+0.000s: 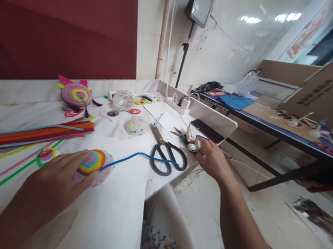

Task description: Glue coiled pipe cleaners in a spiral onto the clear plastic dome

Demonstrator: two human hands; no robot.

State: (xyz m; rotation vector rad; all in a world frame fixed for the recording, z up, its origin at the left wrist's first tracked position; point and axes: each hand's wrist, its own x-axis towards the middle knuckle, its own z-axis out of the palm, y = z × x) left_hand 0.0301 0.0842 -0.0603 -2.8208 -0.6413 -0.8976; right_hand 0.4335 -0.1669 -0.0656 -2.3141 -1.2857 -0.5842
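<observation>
My left hand (55,180) grips a clear plastic dome (108,169) on the white table, its fingers over the top. Coiled on the dome are rings of pink, blue, yellow and orange pipe cleaner (94,161). From the coil a loose blue pipe cleaner (126,158) runs right, its end lying over the black handles of the scissors (162,139). At the table's right edge, my right hand (214,161) is closed around a white hot glue gun (191,136); the handle is mostly hidden by the fingers. Pliers (179,132) lie beside the gun, partly covered.
Orange and red pipe cleaners (43,132) lie in a bundle at left. Behind stand a pink pipe-cleaner animal (78,94), a clear dome (123,100) and a speckled dome (136,125). A phone (208,131) and power strip (185,106) edge the right side; a second table (256,115) stands beyond.
</observation>
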